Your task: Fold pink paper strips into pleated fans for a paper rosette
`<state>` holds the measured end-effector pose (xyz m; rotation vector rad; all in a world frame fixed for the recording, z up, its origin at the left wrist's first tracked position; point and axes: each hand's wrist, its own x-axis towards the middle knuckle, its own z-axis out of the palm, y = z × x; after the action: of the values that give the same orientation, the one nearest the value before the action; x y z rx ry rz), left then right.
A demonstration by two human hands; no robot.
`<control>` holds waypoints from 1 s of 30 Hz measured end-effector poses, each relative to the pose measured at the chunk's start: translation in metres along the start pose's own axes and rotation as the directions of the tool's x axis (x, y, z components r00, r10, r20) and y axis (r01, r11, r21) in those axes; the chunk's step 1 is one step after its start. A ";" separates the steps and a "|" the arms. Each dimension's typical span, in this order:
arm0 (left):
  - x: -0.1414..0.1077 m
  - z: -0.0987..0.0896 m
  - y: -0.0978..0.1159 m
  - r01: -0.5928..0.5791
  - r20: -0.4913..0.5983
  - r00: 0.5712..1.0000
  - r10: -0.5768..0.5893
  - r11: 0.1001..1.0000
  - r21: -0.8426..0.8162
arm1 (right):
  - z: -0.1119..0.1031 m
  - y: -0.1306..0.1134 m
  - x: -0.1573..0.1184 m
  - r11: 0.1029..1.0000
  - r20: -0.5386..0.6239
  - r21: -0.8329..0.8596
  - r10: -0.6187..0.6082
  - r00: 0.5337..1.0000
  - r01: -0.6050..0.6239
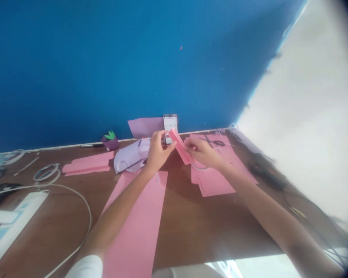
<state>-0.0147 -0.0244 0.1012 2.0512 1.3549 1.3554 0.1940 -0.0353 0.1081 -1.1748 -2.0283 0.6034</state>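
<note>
Both hands grip one folded pink paper strip [180, 146] near the centre of the frame. Thumb and forefinger of the left hand [157, 151] hold it toward its upper-left part; bent fingers of the right hand [203, 152] close on its right edge, lower down. The strip looks raised above the brown surface [176, 220], and its long axis slants, one end pointing to the upper left, beside the phone [169, 124], the other to the lower right.

One long pink sheet [139, 227] runs under the left forearm to the bottom edge of the frame. Overlapping pink sheets [220, 181] lie right of centre, their number unclear, with one pair of scissors [217, 143] on top. Folded pink paper [87, 166] lies left of centre, nearly level. One purple sheet [146, 127] stands by the blue wall, one small purple pot [111, 144] with green leaves left of it, and crumpled lavender paper [130, 155] between that pot and the left hand. One white power strip [17, 224] occupies the lower left.
</note>
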 end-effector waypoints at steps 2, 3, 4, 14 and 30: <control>0.004 -0.006 0.003 -0.098 0.024 0.995 0.097 0.995 0.037 | -0.001 -0.003 -0.001 1.000 0.039 0.022 -0.021 0.999 0.021; 0.005 -0.008 0.005 -0.121 0.076 0.990 0.118 0.992 0.042 | -0.001 -0.004 -0.001 0.999 0.054 0.026 -0.029 0.998 0.027; 0.006 -0.010 0.006 -0.135 0.117 0.985 0.129 0.990 0.045 | -0.002 -0.006 -0.002 0.999 0.067 0.020 -0.033 0.997 0.031; 0.010 -0.020 0.009 -0.130 0.138 0.982 0.131 0.991 -0.015 | -0.005 -0.008 -0.002 0.994 -0.023 -0.099 -0.043 0.999 0.041; 0.011 -0.019 0.000 0.294 0.231 0.946 -0.229 0.905 -0.308 | -0.022 -0.010 -0.001 0.945 0.063 0.310 0.088 0.994 -0.103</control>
<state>-0.0297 -0.0188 0.1161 1.6545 1.1707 1.1488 0.2055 -0.0400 0.1288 -1.0782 -1.8369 0.9715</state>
